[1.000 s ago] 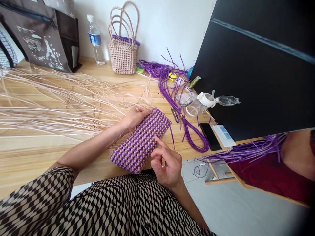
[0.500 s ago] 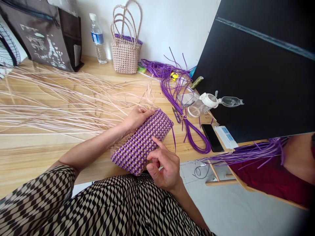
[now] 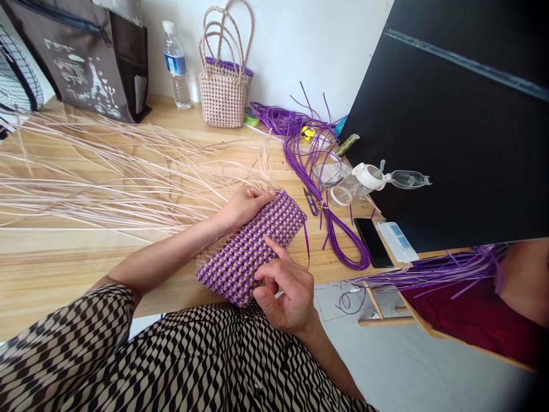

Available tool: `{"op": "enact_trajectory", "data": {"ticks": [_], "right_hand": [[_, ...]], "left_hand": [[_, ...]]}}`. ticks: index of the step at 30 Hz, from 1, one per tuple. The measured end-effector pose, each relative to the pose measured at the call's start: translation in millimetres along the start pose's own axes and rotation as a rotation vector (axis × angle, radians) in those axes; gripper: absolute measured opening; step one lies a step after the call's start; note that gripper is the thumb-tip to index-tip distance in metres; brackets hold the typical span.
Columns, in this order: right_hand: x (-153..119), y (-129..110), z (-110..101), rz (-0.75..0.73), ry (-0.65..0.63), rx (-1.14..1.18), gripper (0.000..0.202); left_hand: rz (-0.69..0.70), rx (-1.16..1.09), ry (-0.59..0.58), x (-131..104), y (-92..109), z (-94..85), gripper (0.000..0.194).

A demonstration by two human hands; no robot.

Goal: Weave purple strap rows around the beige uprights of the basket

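A purple and beige woven piece [image 3: 257,252] lies tilted at the table's front edge, against my shirt. My left hand [image 3: 246,207] grips its upper left edge, thumb on top and the fingers partly hidden behind. Over its right side is my right hand [image 3: 289,289], index finger stretched to the weave and the other fingers loosely curled, with nothing in them. A loose purple strand [image 3: 307,243] hangs from the right corner. Long beige strands [image 3: 128,177] spread leftward from behind the piece across the table.
A finished-looking woven bag [image 3: 225,97], a water bottle [image 3: 175,71] and a dark bag [image 3: 86,68] stand along the wall. Right of the weave are purple strands [image 3: 349,249], thread snips [image 3: 310,201], an open clear bottle [image 3: 355,183] and a phone [image 3: 373,243]. A black panel [image 3: 463,143] rises beyond; another person sits at right.
The view has shifted slightly, so the table things appear a little further right. Both hands keep nearly the same pose on the woven piece.
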State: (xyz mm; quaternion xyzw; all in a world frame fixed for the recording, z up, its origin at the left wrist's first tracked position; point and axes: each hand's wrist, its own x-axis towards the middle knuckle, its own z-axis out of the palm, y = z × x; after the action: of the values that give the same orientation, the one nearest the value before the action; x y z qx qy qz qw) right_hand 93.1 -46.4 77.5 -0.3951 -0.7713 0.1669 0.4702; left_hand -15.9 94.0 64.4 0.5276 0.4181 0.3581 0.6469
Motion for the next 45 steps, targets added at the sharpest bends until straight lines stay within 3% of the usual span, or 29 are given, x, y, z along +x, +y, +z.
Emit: {"op": "enact_trajectory", "data": {"ticks": [9,30,37,45], "right_hand": [[1,-1,0,0.007,-0.031,-0.022,0.021],[3,-3,0,-0.049,-0.024,-0.029,0.017],[9,-3,0,-0.092,-0.041,-0.071,0.015],[11,-1,3,-0.071,-0.076,-0.093,0.016]], "left_hand": [[0.043,0.037,-0.037,-5,6,0.3,0.047],[-0.016,0.019,-0.036,-9,11,2.7,0.042],[-0.031,0.017,0.021,-11,11,3.2,0.050],[0.086,0.042,0.006,-6,6,1.9,0.054]]}}
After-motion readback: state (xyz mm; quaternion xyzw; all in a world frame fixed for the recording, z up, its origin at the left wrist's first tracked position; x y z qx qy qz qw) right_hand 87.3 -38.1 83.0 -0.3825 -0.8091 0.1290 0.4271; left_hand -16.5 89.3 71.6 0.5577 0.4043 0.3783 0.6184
